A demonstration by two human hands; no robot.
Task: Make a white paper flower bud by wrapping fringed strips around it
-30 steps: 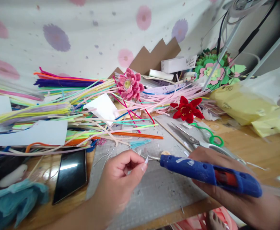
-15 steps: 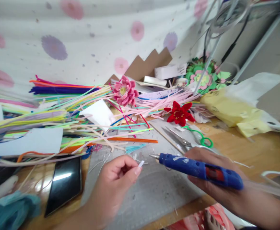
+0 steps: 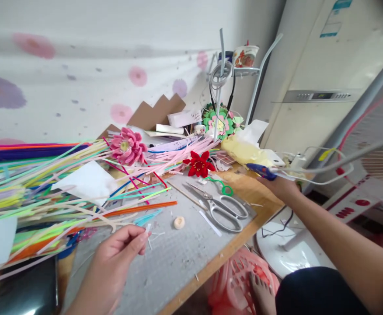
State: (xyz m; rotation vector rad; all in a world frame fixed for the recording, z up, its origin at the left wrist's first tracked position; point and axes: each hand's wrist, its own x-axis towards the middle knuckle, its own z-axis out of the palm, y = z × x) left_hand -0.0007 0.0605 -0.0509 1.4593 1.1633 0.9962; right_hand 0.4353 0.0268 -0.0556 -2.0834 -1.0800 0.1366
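In a pinch over the grey mat, my left hand [image 3: 121, 258] holds a small white strip [image 3: 148, 228] between thumb and fingertips. Thin white stems [image 3: 156, 235] show just beyond those fingers. My right hand [image 3: 279, 188] is stretched out to the table's right side and closed on a blue glue gun [image 3: 260, 170], whose tip points left; its fingers are partly hidden. Near the glue gun lies a yellow plastic bag [image 3: 244, 151]. Between the two hands are silver scissors [image 3: 216, 208], a small round wooden piece [image 3: 179, 222] and a red fuzzy flower [image 3: 200, 164].
Bundles of coloured pipe cleaners [image 3: 47, 175] cover the left and back of the table. A pink flower [image 3: 128, 146] lies on them. Green-handled scissors [image 3: 226, 189] sit behind the silver pair. A pink basket [image 3: 231, 275] stands below the front edge.
My right hand has carried the glue gun from above the mat to the table's far right, away from my left hand. The view has turned right. My left hand keeps its pinch.
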